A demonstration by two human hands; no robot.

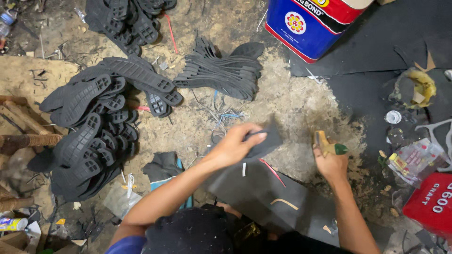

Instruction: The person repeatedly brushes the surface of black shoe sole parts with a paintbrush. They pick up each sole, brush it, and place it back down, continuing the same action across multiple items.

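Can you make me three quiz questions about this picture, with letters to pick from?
1. Where is the big tin can?
A. top right of the floor
B. bottom left
C. in a hand

2. What colour are the piled shoe soles?
A. white
B. black
C. yellow

3. What is the left hand doing?
A. lying flat and empty
B. pinching a dark sole piece
C. covering the can

Answers: 1 A, the blue and red can stands by the upper right edge. 2 B, every sole in the heaps is black. 3 B, its fingers close on the piece, while the right hand grips a glue-caked tool.
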